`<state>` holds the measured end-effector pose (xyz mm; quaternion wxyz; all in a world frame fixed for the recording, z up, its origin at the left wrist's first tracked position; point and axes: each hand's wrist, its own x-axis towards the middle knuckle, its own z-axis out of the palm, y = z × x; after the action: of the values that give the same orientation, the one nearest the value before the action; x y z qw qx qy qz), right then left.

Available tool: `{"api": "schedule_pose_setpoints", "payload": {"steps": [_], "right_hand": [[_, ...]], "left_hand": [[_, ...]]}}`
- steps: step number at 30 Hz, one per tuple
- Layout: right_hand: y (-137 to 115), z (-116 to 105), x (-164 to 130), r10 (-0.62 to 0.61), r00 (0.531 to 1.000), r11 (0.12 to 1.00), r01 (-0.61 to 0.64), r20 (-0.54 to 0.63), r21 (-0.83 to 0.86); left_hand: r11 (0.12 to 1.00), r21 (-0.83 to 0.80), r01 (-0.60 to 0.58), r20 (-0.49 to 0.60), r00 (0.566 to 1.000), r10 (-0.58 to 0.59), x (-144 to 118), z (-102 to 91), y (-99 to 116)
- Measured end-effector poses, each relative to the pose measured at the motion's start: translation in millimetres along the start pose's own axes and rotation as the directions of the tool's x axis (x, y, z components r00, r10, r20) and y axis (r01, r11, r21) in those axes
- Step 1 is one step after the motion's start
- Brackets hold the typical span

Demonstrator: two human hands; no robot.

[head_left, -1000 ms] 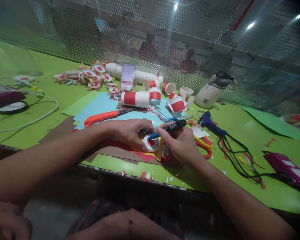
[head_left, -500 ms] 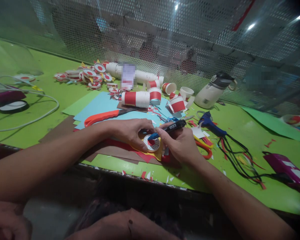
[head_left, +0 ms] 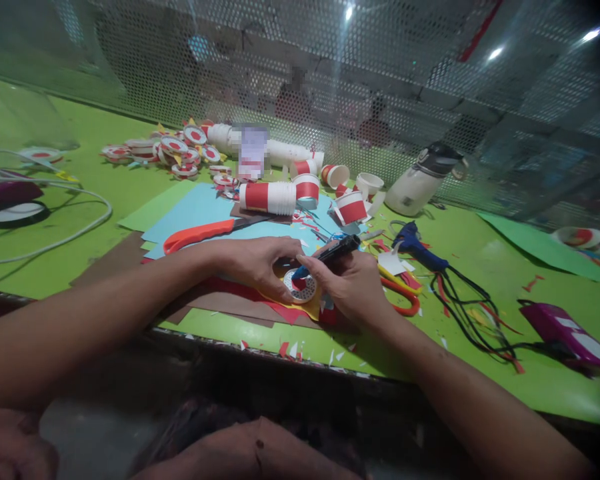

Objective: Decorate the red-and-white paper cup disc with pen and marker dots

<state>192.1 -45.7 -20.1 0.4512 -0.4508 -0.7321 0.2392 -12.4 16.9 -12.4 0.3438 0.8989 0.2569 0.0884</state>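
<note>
Between the thumb and fingers of my left hand is a small round white paper disc with dark dots around a red centre. My right hand grips a black marker pen. Its blue tip end points down at the disc's red centre; whether the tip touches cannot be made out. Beneath the disc lie yellow and red paper pieces on brown card. Right beside my right hand are the orange and yellow handles of scissors, their blades largely hidden.
Orange-handled scissors lie on blue paper. Behind them are stacked paper cups, cut cups and a pile of red-and-white discs. To the right are a blue glue gun, its black cable, a purple box and a flask.
The view has shifted slightly, so everything sits a little further left. The marker's rear end has moved slightly left and up. Both hands keep their hold.
</note>
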Motion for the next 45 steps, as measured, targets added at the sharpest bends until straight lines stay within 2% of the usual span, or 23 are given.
{"api": "schedule_pose_setpoints", "payload": {"steps": [8,11,15,28,32,37,45], "right_hand": [[-0.3,1.0,-3.5,-0.005,0.999,1.000,0.005,-0.045,-0.010],[-5.6,-0.8,-5.0,0.012,0.990,0.998,-0.003,-0.144,0.065],[-14.8,-5.2,-3.7,0.050,0.964,0.988,-0.010,-0.261,0.152],[-7.9,-5.5,-2.1,0.060,0.993,0.992,-0.048,-0.097,0.118],[-7.3,-4.8,-2.5,0.052,0.995,0.991,-0.042,-0.079,0.130],[-3.6,-4.4,-2.6,0.010,1.000,0.998,-0.008,-0.030,0.058],[-1.6,-5.5,-2.2,0.021,0.999,1.000,-0.021,-0.030,-0.005]], "left_hand": [[0.999,-0.016,-0.029,0.004,1.000,0.029,-0.2,-0.9,0.4],[0.999,-0.008,-0.041,0.004,0.999,0.041,-0.1,-1.1,1.2],[0.999,0.040,0.005,0.011,1.000,-0.006,-0.2,-1.5,2.5],[1.000,0.017,-0.001,0.002,1.000,0.001,-0.7,-0.7,-1.3],[0.999,0.041,-0.023,0.003,1.000,0.023,0.0,-1.5,-0.1],[0.999,0.026,-0.035,0.010,0.999,0.034,-0.7,-3.1,3.2],[0.999,0.033,-0.029,0.014,0.999,0.028,-0.7,-3.4,5.8]]}}
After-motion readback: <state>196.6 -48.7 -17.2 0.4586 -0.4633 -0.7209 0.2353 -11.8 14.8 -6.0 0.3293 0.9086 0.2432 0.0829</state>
